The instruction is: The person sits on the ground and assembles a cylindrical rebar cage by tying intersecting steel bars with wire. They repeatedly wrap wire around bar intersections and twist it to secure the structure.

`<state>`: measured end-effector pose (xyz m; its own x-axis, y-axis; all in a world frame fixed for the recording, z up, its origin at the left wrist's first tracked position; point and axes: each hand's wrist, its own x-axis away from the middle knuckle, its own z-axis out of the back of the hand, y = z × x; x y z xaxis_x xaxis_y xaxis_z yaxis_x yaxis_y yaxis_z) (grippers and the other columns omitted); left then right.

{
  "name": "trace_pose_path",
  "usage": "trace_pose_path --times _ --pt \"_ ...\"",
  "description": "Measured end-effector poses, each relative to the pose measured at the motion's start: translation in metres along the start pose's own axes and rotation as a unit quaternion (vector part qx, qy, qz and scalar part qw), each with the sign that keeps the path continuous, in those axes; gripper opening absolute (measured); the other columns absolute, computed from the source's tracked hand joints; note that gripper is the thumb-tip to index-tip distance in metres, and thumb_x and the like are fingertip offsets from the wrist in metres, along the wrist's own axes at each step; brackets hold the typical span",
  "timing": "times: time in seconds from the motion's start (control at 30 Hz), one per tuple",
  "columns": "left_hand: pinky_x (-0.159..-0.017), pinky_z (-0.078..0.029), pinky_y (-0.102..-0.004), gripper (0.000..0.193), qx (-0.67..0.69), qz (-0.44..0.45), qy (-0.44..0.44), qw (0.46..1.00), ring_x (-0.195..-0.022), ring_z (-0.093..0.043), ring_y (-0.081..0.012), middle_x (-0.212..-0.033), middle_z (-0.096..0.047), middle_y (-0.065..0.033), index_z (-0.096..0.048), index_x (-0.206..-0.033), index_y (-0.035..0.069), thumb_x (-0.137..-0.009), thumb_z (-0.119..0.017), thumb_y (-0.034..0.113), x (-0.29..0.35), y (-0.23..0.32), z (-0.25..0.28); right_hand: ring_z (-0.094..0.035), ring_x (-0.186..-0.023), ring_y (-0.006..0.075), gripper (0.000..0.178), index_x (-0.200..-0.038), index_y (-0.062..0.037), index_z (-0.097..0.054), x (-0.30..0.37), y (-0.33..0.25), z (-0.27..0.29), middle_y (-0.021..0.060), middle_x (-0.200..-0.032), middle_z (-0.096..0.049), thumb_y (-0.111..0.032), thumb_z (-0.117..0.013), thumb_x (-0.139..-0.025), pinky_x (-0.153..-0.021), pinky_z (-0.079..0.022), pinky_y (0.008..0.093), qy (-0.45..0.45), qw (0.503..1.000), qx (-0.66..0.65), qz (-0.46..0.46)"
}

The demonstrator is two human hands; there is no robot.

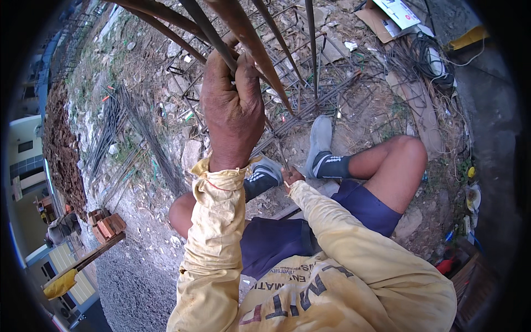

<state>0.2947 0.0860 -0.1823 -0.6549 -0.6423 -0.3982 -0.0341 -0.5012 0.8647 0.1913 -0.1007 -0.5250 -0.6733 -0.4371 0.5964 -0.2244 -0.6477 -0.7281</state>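
Observation:
My left hand (233, 110) is raised and closed around a rusty steel bar (200, 19), in among several upright bars. A thicker brown bar (251, 44) slants down just right of its fingers. Lower down, between my feet, my right hand (292, 176) is closed on a thin metal rod (281, 150); its kind is too small to make out. The rod's far end points toward the foot of a steel bar cage (310, 102) lying on the ground. Part of the right hand's fingers is hidden by its own sleeve and the angle.
Bundles of thin steel rods (135, 124) lie on rubble at the left. Red bricks (108, 224) stand near a gravel heap (133, 282). At the upper right are a coil of black wire (426, 52), cardboard (376, 25) and a wooden plank (420, 110).

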Motion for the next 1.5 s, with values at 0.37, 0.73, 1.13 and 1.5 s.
trace_pose_path --times 0.37,0.73,1.13,1.5 --pt "-0.058 -0.051 -0.0188 0.030 0.103 -0.022 -0.003 0.994 -0.068 -0.055 -0.0034 -0.134 -0.051 -0.0098 -0.050 -0.123 0.000 -0.102 -0.048 0.020 -0.001 -0.004 -0.008 -0.065 -0.093 0.0377 0.043 -0.110 -0.0128 -0.064 -0.023 0.018 -0.001 0.0222 -0.097 -0.066 -0.050 -0.055 -0.091 -0.083 -0.049 0.0453 0.002 1.000 0.017 -0.007" --pt "-0.060 -0.044 -0.0223 0.029 -0.002 -0.030 0.002 1.000 -0.069 -0.051 -0.0051 -0.082 -0.052 0.0008 -0.052 -0.129 0.006 -0.102 -0.049 0.017 -0.004 0.006 -0.002 -0.051 -0.046 0.0112 0.037 -0.084 -0.0118 -0.062 0.030 -0.069 0.044 -0.0004 -0.058 -0.054 -0.046 -0.075 -0.081 -0.040 -0.042 0.0277 -0.349 0.752 -0.442 -0.344" --pt "-0.056 -0.042 -0.0222 0.030 -0.012 -0.057 0.019 0.998 -0.065 -0.050 -0.0047 -0.073 -0.050 0.0036 -0.054 -0.127 0.006 -0.102 -0.049 0.022 -0.001 -0.004 -0.006 -0.061 -0.104 0.0428 0.081 -0.123 0.0007 -0.056 0.028 -0.043 0.027 0.0286 -0.114 -0.062 -0.066 -0.061 -0.079 -0.096 -0.045 0.0465 0.021 0.994 0.040 -0.102" --pt "-0.056 -0.040 -0.0219 0.029 0.030 -0.063 0.013 0.997 -0.064 -0.047 -0.0041 -0.071 -0.048 0.0049 -0.055 -0.126 0.006 -0.103 -0.048 0.022 -0.003 -0.009 -0.007 -0.051 -0.046 0.0129 0.077 -0.095 -0.0128 -0.059 0.041 -0.058 0.039 -0.0036 -0.062 -0.053 -0.085 -0.040 -0.078 -0.046 -0.045 0.0309 -0.291 0.824 -0.416 -0.253"
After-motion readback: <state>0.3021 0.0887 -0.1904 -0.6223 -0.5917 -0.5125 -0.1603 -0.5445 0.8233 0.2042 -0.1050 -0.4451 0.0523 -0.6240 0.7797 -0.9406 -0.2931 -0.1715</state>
